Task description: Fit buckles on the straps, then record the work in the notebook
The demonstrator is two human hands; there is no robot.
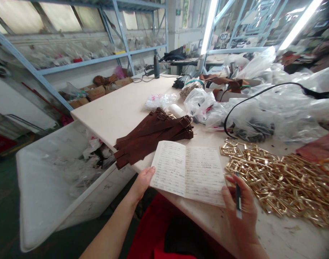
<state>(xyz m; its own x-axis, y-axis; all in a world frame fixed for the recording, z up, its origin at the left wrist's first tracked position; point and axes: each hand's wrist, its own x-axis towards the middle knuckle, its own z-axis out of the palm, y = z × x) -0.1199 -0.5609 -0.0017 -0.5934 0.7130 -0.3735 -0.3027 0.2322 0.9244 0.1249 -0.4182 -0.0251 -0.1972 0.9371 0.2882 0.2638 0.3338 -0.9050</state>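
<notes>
An open notebook with handwritten lines on both pages is held up over the table's front edge. My left hand pinches its lower left edge, thumb on the page and fingers hidden beneath. At the right edge my right hand grips the notebook too, with a dark pen tucked between its fingers. Just beyond the notebook lies a stack of brown leather straps, some with buckles at their far ends. To the right of my right hand spreads a heap of gold metal buckles.
Clear plastic bags crowd the table's right side, with a black strap curving over them. A white bin holding plastic scraps stands at the table's left. Blue shelving lines the wall. A dark bottle stands at the far edge.
</notes>
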